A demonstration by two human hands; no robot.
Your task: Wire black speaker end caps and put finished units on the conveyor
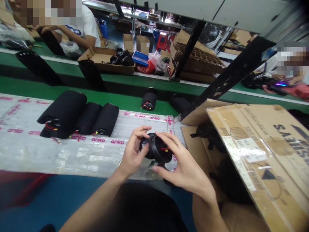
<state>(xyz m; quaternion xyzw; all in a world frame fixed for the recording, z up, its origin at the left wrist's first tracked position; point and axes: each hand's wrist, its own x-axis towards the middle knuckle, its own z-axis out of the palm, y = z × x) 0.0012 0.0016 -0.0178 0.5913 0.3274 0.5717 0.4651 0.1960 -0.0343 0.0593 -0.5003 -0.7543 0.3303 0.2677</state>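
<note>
Both hands are at a black round plastic housing [155,149] with a raised ring and small red and yellow wires showing inside. My left hand [134,153] grips its left side between thumb and fingers. My right hand [180,159] curves around the right side, fingers on top and thumb low at the front; the exact contact of that thumb is hard to see. To the left on the plastic-covered table lie several black fabric-covered cylinders, among them a large one [64,111] and a smaller one [106,119], with wires at their near ends.
An open cardboard box [263,154] with black parts inside stands at the right. Another black cylinder [149,98] sits on the green conveyor [127,96]. A dark slanted post [224,74] rises beyond the box. Across the line, a person in a white shirt [89,25] handles a dark part.
</note>
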